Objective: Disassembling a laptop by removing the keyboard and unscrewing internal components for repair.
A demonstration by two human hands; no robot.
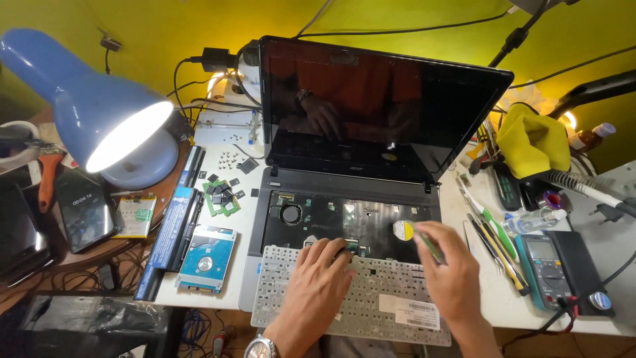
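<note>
An open black laptop (371, 106) sits on the white table (225, 292) with its screen dark. Its keyboard (371, 298) is flipped face down toward me, baring the black inner deck (331, 222). My left hand (321, 282) rests on the flipped keyboard, fingertips at the ribbon connector (349, 246) on its far edge. My right hand (447, 268) grips thin green tweezers (430, 246), with their tip near a round yellow sticker (403, 230) on the deck.
A lit blue desk lamp (93, 106) stands at the left. A long black battery (173, 229), a hard drive (207, 258), memory sticks (221, 196) and screws lie left of the laptop. To the right are hand tools (493, 242), a multimeter (546, 268) and a yellow cloth (530, 139).
</note>
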